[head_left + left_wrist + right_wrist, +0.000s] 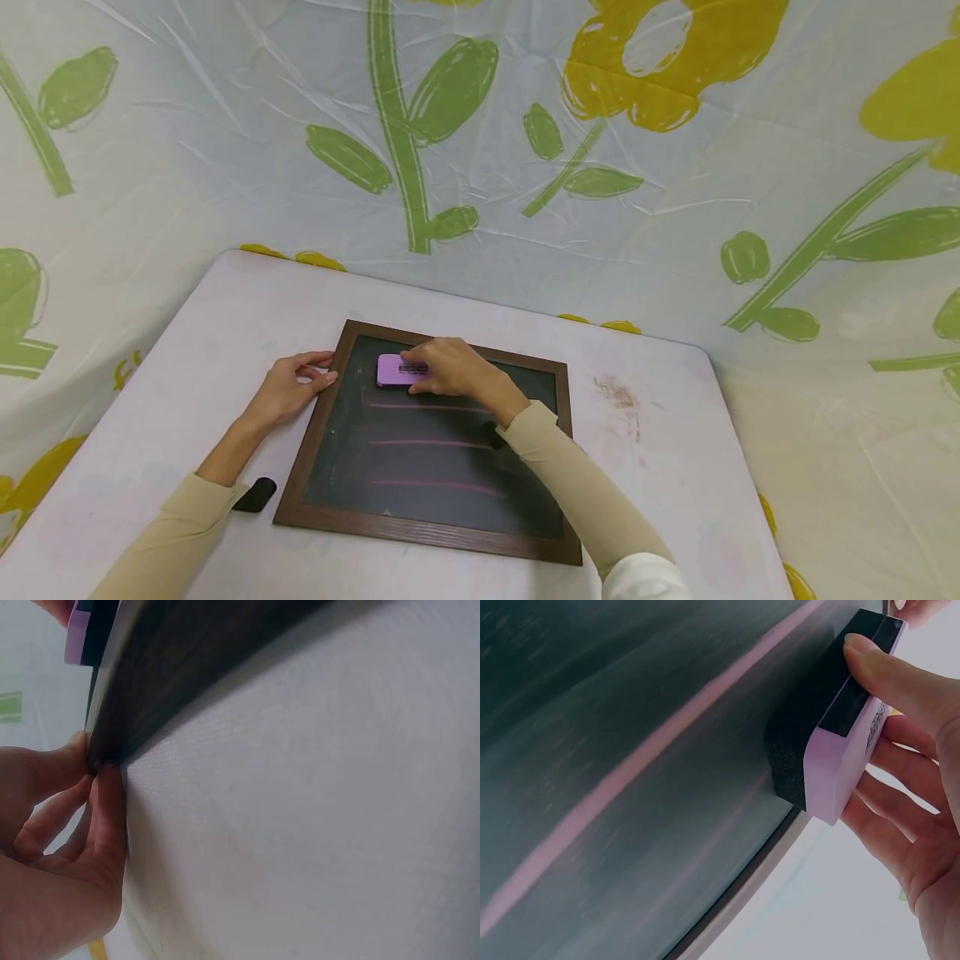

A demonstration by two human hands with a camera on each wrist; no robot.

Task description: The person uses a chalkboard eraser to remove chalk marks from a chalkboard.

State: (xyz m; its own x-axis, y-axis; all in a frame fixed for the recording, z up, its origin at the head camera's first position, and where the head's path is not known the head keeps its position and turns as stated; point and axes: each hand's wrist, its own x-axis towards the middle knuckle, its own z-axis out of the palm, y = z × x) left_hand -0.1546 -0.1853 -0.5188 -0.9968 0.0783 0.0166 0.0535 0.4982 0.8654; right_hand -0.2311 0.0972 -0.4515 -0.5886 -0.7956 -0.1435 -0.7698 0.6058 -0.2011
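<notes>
Grasping with right hand [452, 368] a purple-and-black oblong foam eraser [394, 370], at upper left of a dark chalkboard [442, 464] with brown wood-like frame [420, 532]. Held lengthwise nearly parallel to pink chalk lines [429, 442] below, extending leftward from this grip. Pinching frame's left edge with left hand [287, 388].

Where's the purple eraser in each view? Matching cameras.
Head: purple eraser left of centre, below mid-height, over the chalkboard's upper left, in the right hand's fingers.
Left wrist: purple eraser at top left, cut off by the upper edge.
Right wrist: purple eraser right of centre, upper half.
Shared landmark: the board's frame.
</notes>
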